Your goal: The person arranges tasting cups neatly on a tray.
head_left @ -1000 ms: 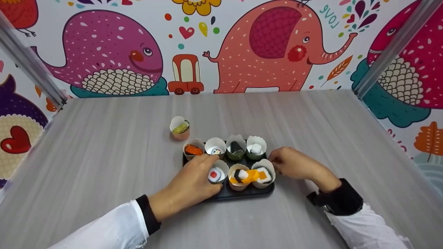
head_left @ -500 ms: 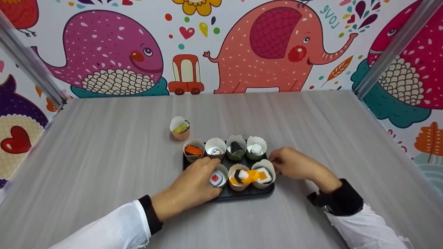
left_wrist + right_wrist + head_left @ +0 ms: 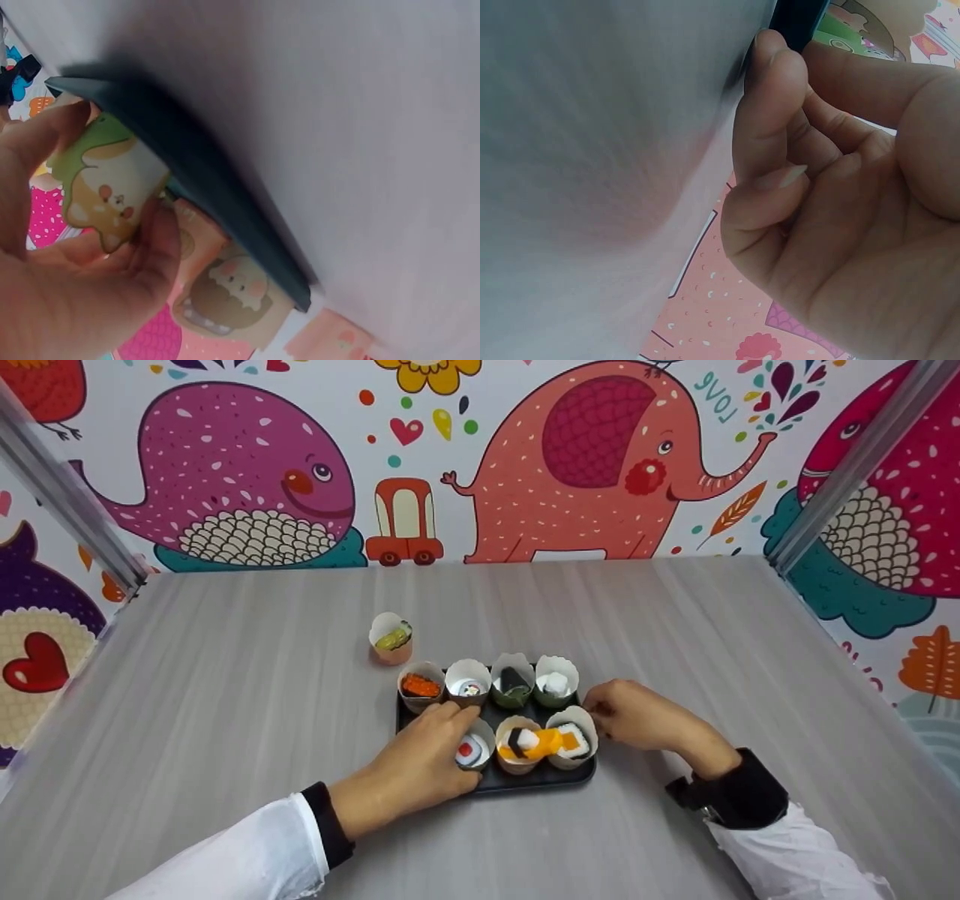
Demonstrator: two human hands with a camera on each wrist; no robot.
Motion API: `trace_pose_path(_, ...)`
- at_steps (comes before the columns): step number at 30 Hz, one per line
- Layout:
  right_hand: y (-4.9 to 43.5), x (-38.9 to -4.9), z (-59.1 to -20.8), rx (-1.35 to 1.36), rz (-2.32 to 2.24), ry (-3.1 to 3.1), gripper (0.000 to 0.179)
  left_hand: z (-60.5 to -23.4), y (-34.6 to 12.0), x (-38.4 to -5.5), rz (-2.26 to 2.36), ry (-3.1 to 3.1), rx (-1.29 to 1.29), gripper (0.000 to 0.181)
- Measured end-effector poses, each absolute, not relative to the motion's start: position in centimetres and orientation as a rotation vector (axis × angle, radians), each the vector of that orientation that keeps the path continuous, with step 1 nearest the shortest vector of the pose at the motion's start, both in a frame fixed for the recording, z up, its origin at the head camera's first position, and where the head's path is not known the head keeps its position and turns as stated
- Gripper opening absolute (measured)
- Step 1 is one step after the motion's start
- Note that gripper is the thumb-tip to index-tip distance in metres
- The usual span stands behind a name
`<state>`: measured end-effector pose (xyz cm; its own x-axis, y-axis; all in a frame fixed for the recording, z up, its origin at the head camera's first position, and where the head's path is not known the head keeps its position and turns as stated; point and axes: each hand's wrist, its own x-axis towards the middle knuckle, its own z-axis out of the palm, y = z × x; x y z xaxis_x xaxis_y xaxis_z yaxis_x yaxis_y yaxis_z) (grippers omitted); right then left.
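In the head view my left hand (image 3: 416, 761) grips a paper cup (image 3: 486, 735) at the front left of a black tray (image 3: 525, 784). Inside that cup sits a toy sushi roll (image 3: 469, 750), white with a red centre. The left wrist view shows the cup's printed animal side (image 3: 109, 195) between thumb and fingers, low against the tray wall (image 3: 210, 172). My right hand (image 3: 637, 716) pinches the tray's right edge with curled fingers; in the right wrist view its fingertips (image 3: 780, 82) are at the dark tray rim (image 3: 799, 22).
Several paper cups with toy sushi fill the tray, among them a cup with orange roe (image 3: 420, 690). A yellow-orange piece (image 3: 544, 742) spans two front cups. One more cup (image 3: 391, 649) stands behind the tray on the grey table (image 3: 262, 660). Printed panels (image 3: 420, 450) surround the table.
The left hand and its cup have shifted slightly toward the tray's front, showing a bit more of the rear left cup. The right hand and tray have stayed in place.
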<state>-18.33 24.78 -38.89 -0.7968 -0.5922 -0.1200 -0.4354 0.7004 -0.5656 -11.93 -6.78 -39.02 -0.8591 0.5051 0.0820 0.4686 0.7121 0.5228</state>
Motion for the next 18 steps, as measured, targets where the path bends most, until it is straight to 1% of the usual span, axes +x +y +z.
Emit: trace_pose_path(18, 24.9, -18.4, -38.9, -0.837, -0.753, 2.632, 0.019, -37.3, -7.7, -11.7, 0.960, 2.983, 0.939, 0.068)
